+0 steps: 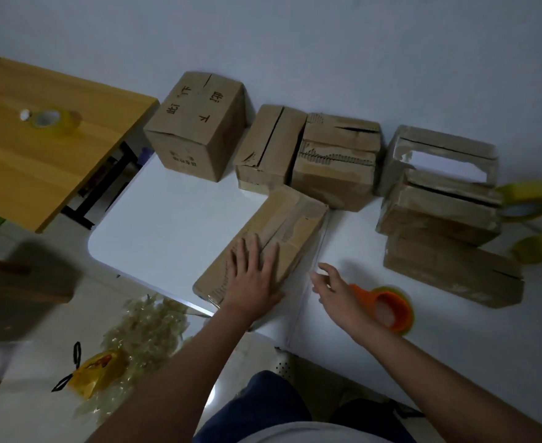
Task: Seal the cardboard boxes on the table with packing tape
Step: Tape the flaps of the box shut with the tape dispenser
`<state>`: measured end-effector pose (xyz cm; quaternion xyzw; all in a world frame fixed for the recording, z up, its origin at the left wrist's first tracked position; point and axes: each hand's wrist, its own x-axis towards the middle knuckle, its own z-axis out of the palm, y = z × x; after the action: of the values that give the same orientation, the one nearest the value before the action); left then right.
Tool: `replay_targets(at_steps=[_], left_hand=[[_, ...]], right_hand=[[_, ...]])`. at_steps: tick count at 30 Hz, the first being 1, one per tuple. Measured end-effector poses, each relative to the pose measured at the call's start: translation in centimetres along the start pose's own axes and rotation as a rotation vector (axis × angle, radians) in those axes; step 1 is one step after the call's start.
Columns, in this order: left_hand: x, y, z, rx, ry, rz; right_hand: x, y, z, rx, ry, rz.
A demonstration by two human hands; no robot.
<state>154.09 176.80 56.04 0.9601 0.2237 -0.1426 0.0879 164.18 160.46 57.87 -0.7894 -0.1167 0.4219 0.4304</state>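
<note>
- Left hand (253, 276) is lying flat on the long box (263, 247), fingers straight, just pressing it down, not grasping anything.
- That box is sitting near the front edge of the white worktop (173, 212), with its near corner poking out past the edge.
- Right hand (330, 284) is hovering just beside the box's right side with relaxed fingers; a clear strip of tape (321, 241) seems to be running along that edge, but I honestly can't tell if the grip is pinching it or empty.
- The orange tape dispenser (391, 308) is lying just right of that hand, nobody holding it.
- More boxes are waiting: a printed box (199, 123) at the back and a stack of boxes (442, 212) on the right, several with open seams.
- Risks, imo: loose tape could be folding onto itself or wrinkling if it isn't smoothed under tension, and pressing near the overhanging corner could be tipping the box off the worktop.
</note>
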Motion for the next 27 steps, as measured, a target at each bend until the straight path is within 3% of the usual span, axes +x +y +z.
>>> replay_targets(at_steps=[4,7,13,17,23,27], left_hand=[[-0.3,-5.0,-0.5,0.123,-0.001,0.101],[-0.8,-8.3,-2.0,0.115,0.042,0.032],[-0.9,-4.8,-1.6,-0.21,0.015,-0.09],[-0.5,-4.1,-0.5,-0.213,0.016,-0.207],[-1.3,-4.4,0.6,-0.208,0.03,-0.182],[-1.2,-4.7,1.0,-0.214,0.035,-0.137]], right_hand=[[0.6,-0.1,-2.0,-0.047,0.109,-0.05],[1.6,-0.7,-2.0,-0.042,0.16,-0.055],[2.5,-2.6,0.1,-0.021,0.014,-0.027],[1.7,-0.4,1.2,0.061,-0.142,-0.001],[3.3,-1.7,0.3,-0.089,0.095,-0.067],[4.6,-4.8,0.8,-0.137,-0.036,-0.12]])
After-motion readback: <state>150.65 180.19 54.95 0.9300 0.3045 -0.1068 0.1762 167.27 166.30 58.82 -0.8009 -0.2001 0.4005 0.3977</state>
